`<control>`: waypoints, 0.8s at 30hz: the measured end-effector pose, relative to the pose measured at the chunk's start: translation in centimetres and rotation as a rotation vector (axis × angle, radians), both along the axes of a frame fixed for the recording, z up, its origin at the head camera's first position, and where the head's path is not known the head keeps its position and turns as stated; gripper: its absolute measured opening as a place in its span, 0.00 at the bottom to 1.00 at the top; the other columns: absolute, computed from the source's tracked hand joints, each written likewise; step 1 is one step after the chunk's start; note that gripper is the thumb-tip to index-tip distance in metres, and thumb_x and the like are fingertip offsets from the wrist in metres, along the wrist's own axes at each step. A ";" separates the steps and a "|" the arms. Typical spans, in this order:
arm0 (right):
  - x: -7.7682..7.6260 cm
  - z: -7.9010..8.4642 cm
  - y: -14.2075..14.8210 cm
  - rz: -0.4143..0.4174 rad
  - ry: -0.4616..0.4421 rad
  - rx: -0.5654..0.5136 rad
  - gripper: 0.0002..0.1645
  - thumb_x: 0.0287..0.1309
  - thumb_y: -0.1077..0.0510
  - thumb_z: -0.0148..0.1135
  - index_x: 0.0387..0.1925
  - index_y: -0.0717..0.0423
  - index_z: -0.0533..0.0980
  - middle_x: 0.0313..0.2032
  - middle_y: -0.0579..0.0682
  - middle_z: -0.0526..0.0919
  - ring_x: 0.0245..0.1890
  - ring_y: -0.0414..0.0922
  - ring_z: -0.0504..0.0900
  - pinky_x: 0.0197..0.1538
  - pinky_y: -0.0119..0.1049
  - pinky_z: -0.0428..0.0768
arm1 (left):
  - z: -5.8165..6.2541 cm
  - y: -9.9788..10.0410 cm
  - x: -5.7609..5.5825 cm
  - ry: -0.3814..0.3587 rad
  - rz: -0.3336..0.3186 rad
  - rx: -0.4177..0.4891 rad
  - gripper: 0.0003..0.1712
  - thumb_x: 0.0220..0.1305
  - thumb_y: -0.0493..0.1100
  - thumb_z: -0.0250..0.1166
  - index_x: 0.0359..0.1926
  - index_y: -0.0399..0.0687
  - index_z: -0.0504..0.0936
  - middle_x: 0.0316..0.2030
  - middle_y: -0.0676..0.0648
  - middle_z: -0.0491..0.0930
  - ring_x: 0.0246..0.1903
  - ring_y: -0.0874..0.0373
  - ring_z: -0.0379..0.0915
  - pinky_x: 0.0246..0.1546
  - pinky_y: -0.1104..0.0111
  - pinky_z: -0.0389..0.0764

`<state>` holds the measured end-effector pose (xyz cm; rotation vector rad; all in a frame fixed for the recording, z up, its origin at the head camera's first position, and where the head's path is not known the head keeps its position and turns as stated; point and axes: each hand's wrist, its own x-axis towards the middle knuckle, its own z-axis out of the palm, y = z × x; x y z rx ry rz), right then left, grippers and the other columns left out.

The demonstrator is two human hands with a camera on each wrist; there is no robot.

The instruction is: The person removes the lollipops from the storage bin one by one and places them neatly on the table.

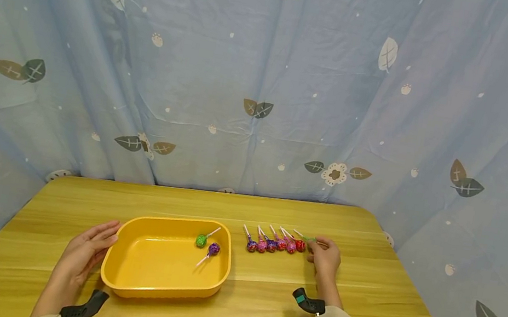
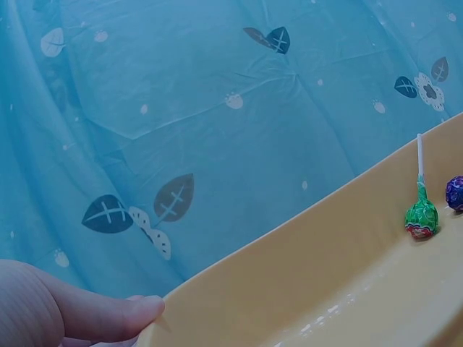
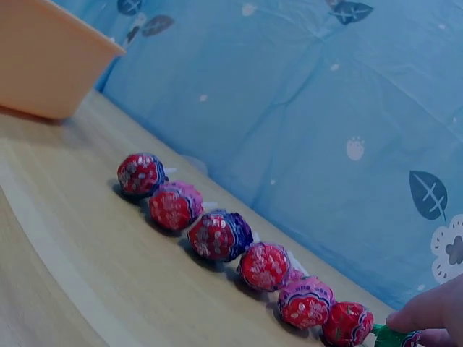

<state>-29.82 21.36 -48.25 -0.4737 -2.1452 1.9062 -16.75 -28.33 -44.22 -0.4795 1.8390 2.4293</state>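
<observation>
A yellow plastic tray (image 1: 163,288) stands on the table, with a green lollipop (image 1: 201,241) and a purple lollipop (image 1: 213,249) lying inside near its right end. My left hand (image 1: 82,250) rests against the tray's left end, fingers fairly straight and tips at the rim. To the right of the tray lies a row of several lollipops, from a purple one (image 3: 142,174) to a red one (image 3: 349,323). At the row's right end my right hand (image 1: 325,257) pinches another green lollipop (image 3: 394,337), mostly hidden by the fingers.
The wooden table (image 1: 259,314) ends at the back against a blue curtain (image 1: 217,75) printed with leaves and flowers. Both wrists carry a black camera mount, the right one (image 1: 309,302) with a teal patch.
</observation>
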 end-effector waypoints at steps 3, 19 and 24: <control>0.0 0.0 0.1 0.001 -0.004 -0.011 0.20 0.58 0.67 0.64 0.51 0.73 0.73 0.35 0.56 0.76 0.24 0.41 0.81 0.24 0.29 0.82 | 0.0 0.0 0.0 -0.009 0.002 0.002 0.40 0.67 0.37 0.63 0.74 0.46 0.55 0.39 0.69 0.80 0.43 0.74 0.77 0.48 0.75 0.77; 0.4 -0.4 0.3 0.026 0.000 -0.025 0.17 0.59 0.67 0.65 0.49 0.72 0.76 0.38 0.59 0.78 0.30 0.44 0.84 0.34 0.34 0.85 | -0.1 -0.3 0.1 0.038 -0.021 0.009 0.16 0.68 0.39 0.62 0.51 0.65 0.76 0.41 0.68 0.81 0.44 0.73 0.77 0.48 0.75 0.77; 0.4 -0.2 0.4 0.031 -0.018 -0.041 0.19 0.59 0.66 0.64 0.51 0.72 0.76 0.38 0.58 0.78 0.30 0.43 0.84 0.35 0.34 0.84 | -0.1 -0.2 0.1 0.050 -0.022 0.012 0.14 0.68 0.39 0.62 0.48 0.66 0.77 0.41 0.68 0.81 0.44 0.73 0.77 0.47 0.76 0.78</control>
